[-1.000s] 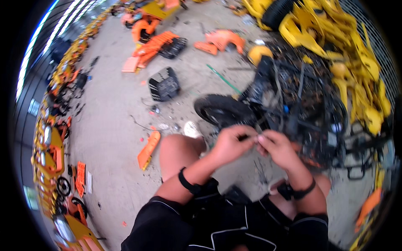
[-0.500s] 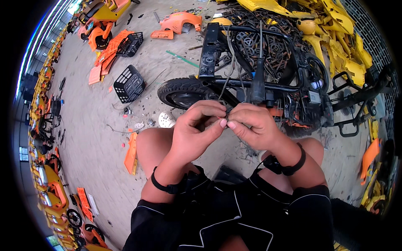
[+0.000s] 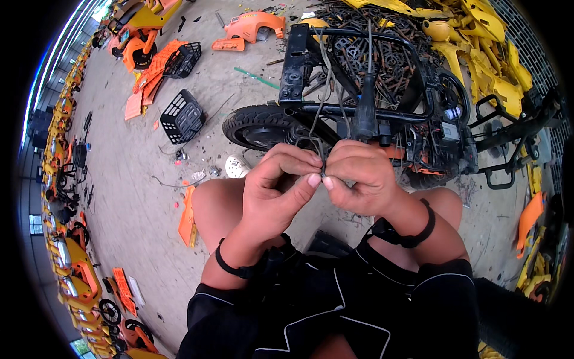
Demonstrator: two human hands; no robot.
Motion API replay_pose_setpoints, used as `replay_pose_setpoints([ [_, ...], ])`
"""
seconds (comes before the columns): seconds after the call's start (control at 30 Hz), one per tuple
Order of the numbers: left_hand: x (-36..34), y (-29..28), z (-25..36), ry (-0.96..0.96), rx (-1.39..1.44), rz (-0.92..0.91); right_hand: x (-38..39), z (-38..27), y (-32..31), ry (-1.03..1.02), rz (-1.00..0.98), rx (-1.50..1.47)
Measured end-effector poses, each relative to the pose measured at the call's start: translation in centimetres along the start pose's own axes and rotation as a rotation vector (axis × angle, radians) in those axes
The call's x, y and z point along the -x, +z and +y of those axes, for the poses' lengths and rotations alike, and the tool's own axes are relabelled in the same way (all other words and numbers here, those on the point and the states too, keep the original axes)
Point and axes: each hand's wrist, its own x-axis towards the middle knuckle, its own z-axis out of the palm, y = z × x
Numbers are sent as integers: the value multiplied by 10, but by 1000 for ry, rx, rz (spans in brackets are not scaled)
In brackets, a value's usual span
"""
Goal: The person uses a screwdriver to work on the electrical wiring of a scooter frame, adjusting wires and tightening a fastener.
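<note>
Pinched between both hands is a thin dark cable (image 3: 323, 157) that runs up toward the scooter frame. My left hand (image 3: 278, 182) grips it between thumb and forefinger, the other fingers curled. Right against it, my right hand (image 3: 362, 179) pinches the same spot, fingertips almost touching the left ones. Just beyond lies a stripped black scooter frame (image 3: 359, 110) on its side, its wheel (image 3: 257, 127) to the left. A screwdriver with a dark handle (image 3: 366, 113) rests across the frame, shaft pointing away. What exactly the fingertips cover is too small to tell.
Behind the frame is a heap of rusty metal parts (image 3: 353, 57), with yellow body panels (image 3: 478, 66) at far right. Black baskets (image 3: 183, 116) and an orange fender (image 3: 257, 25) lie on the floor to the left. Rows of yellow scooters (image 3: 75, 263) line the left side.
Both hands stay together at nearly the same place. The fingers have shifted slightly, and more of the dark cable now shows above them. The view has moved a little.
</note>
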Motion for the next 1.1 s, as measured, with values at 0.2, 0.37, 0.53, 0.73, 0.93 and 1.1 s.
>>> replay_pose_setpoints([
  [0.2, 1, 3, -3, -8, 32, 72, -2, 1, 2, 67, 1, -61],
  [0.37, -4, 0, -6, 154, -310, 105, -4, 8, -6, 152, -94, -69],
  [0.53, -4, -5, -10, 228, -456, 104, -7, -1, -4, 340, -143, -56],
  [0.73, -7, -7, -8, 291, -527, 79, -10, -7, -5, 430, -171, 35],
  [0.93, -9, -13, -9, 292, -592, 22, -9, -4, -9, 404, -230, 62],
  [1.1, -8, -12, -11, 192, -494, 46, -10, -2, -12, 290, -250, 83],
])
